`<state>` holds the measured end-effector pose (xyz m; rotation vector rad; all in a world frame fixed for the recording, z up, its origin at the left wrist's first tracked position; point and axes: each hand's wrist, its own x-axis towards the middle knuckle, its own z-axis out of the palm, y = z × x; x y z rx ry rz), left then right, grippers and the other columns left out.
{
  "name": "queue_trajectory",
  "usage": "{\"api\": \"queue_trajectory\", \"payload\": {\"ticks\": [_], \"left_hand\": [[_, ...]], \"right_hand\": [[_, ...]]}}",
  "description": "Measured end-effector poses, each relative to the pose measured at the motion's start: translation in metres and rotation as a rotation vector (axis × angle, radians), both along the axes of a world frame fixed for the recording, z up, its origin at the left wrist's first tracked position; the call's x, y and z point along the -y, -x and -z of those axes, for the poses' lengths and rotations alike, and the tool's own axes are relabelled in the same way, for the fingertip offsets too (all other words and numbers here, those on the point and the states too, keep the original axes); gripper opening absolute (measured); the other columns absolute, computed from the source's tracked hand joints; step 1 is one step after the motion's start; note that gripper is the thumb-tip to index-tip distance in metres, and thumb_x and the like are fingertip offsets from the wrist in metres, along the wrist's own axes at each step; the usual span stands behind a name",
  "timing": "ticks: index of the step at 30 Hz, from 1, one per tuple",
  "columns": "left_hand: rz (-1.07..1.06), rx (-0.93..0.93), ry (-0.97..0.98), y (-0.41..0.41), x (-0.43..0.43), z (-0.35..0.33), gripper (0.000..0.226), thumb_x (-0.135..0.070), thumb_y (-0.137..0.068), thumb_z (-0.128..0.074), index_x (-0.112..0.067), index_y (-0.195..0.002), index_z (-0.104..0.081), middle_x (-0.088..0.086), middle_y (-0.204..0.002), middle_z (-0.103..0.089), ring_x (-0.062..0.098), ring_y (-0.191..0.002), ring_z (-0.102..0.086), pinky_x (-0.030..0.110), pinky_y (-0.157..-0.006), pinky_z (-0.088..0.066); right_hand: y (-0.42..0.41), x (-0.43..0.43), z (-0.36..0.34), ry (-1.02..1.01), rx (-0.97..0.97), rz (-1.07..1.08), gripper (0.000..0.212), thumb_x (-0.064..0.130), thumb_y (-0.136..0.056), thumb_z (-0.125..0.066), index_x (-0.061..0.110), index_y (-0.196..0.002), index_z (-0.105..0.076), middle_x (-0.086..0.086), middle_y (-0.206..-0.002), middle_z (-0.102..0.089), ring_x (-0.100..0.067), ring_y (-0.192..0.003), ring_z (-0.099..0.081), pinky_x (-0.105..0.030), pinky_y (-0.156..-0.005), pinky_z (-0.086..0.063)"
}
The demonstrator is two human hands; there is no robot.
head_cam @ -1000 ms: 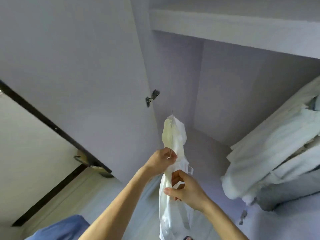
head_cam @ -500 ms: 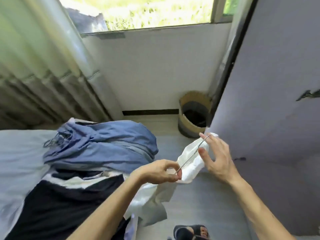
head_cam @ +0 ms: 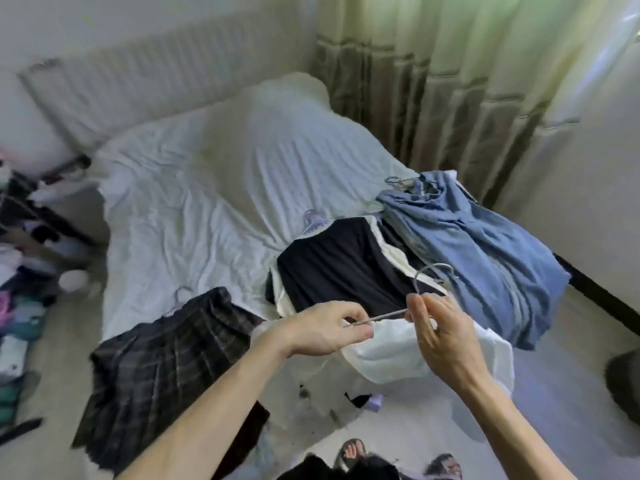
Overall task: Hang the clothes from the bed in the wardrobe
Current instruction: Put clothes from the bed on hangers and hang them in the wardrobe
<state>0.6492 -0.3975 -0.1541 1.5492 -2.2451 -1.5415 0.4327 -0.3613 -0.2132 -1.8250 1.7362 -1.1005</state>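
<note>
- Not far along imo: no wardrobe in sight, and the bed [head_cam: 207, 185] still carries a plaid skirt [head_cam: 166, 358] at 9 o'clock of the hands, a dark top [head_cam: 339, 268] at 12 and a blue garment [head_cam: 485, 244] at 2.
- The left hand [head_cam: 325, 329] and right hand [head_cam: 443, 337] both pinch one wire hanger [head_cam: 381, 316] in their fingers. A white garment [head_cam: 398, 355] is draped under them at the bed's near edge.
- The hanger runs roughly 8-to-2 o'clock, with the hook toward 2.
- Left to do: hang this one, then the other three.

The wire hanger [head_cam: 384, 315] is largely concealed by the left hand [head_cam: 325, 329], right hand [head_cam: 441, 329] and white garment [head_cam: 391, 356]; the clutter [head_cam: 17, 306] at the left edge is cropped and blurred.
</note>
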Motion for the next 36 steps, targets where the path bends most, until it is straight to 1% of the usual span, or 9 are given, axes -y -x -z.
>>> {"api": "queue_trajectory", "payload": {"ticks": [7, 11, 17, 20, 24, 27, 30, 34, 36], "left_hand": [[-0.586, -0.018, 0.254, -0.125, -0.101, -0.016, 0.019, -0.035, -0.102, -0.053, -0.035, -0.098, -0.071, -0.018, -0.09, -0.073, -0.001, -0.088, -0.067, 0.038, -0.086, -0.054], [-0.795, -0.004, 0.367, -0.163, -0.16, -0.029, 0.02, -0.032, -0.101, -0.056, -0.034, -0.107, -0.075, -0.022, -0.082, -0.073, -0.004, -0.083, -0.069, 0.03, -0.077, -0.056], [-0.976, 0.026, 0.357, -0.214, -0.213, -0.048, 0.022, -0.034, -0.099, -0.057, -0.028, -0.101, -0.078, -0.021, -0.081, -0.074, 0.008, -0.08, -0.071, 0.044, -0.084, -0.054], [-1.028, 0.038, 0.358, -0.243, -0.229, -0.051, 0.017, -0.032, -0.098, -0.06, -0.031, -0.101, -0.077, -0.013, -0.078, -0.075, 0.004, -0.081, -0.071, 0.039, -0.086, -0.054], [-1.055, 0.015, 0.342, -0.284, -0.237, -0.049, 0.017, -0.029, -0.097, -0.062, -0.025, -0.1, -0.078, -0.007, -0.077, -0.075, 0.003, -0.079, -0.07, 0.031, -0.081, -0.052], [-1.073, 0.031, 0.344, -0.318, -0.219, -0.038, 0.016, -0.025, -0.097, -0.062, -0.022, -0.1, -0.078, -0.006, -0.077, -0.075, 0.005, -0.076, -0.07, 0.031, -0.079, -0.056], [-1.069, 0.065, 0.351, -0.363, -0.18, -0.017, 0.017, -0.029, -0.098, -0.061, -0.025, -0.1, -0.078, -0.01, -0.079, -0.075, 0.007, -0.077, -0.071, 0.039, -0.08, -0.059], [-1.026, 0.081, 0.31, -0.436, -0.106, 0.039, 0.019, -0.031, -0.1, -0.058, -0.028, -0.099, -0.077, -0.016, -0.08, -0.074, -0.001, -0.081, -0.069, 0.038, -0.085, -0.056], [-1.009, 0.083, 0.258, -0.477, -0.064, 0.081, 0.019, -0.03, -0.1, -0.057, -0.029, -0.097, -0.076, -0.017, -0.08, -0.074, -0.002, -0.085, -0.068, 0.037, -0.088, -0.054]], "right_hand": [[-0.133, 0.01, -0.03, 0.046, -0.019, -0.472, 0.055, 0.058, -0.101, -0.034, 0.017, -0.071, -0.056, 0.012, -0.073, -0.059, -0.018, -0.075, -0.056, -0.04, -0.07, -0.049], [-0.171, 0.003, -0.03, 0.025, -0.095, -0.755, 0.046, 0.061, -0.099, -0.036, 0.03, -0.111, -0.067, 0.02, -0.118, -0.062, -0.009, -0.111, -0.056, -0.028, -0.093, -0.047], [-0.19, 0.007, -0.007, 0.009, -0.25, -0.821, 0.049, 0.062, -0.1, -0.033, 0.038, -0.139, -0.051, 0.013, -0.144, -0.05, -0.017, -0.131, -0.047, -0.043, -0.106, -0.043], [-0.204, 0.001, 0.005, -0.114, -0.266, -0.825, 0.045, 0.05, -0.101, -0.04, 0.042, -0.145, -0.041, 0.014, -0.144, -0.051, -0.019, -0.127, -0.05, -0.038, -0.104, -0.042], [-0.232, -0.006, 0.018, -0.193, -0.261, -0.817, 0.041, 0.041, -0.1, -0.046, 0.026, -0.137, -0.053, 0.005, -0.124, -0.062, -0.022, -0.114, -0.059, -0.034, -0.089, -0.047], [-0.255, 0.002, 0.026, -0.331, -0.231, -0.799, 0.033, 0.038, -0.102, -0.049, 0.025, -0.13, -0.057, 0.005, -0.12, -0.062, -0.019, -0.113, -0.06, -0.035, -0.088, -0.049], [-0.288, 0.026, 0.039, -0.378, -0.219, -0.744, 0.023, 0.037, -0.101, -0.05, 0.028, -0.119, -0.06, 0.007, -0.113, -0.064, -0.019, -0.106, -0.062, -0.036, -0.082, -0.048], [-0.349, 0.076, 0.065, -0.453, -0.283, -0.644, 0.023, 0.037, -0.102, -0.048, 0.024, -0.115, -0.062, 0.008, -0.101, -0.06, -0.017, -0.088, -0.055, -0.034, -0.073, -0.041], [-0.383, 0.106, 0.088, -0.488, -0.334, -0.585, 0.024, 0.038, -0.102, -0.047, 0.024, -0.114, -0.062, 0.004, -0.104, -0.063, -0.023, -0.092, -0.059, -0.035, -0.072, -0.041]]}}
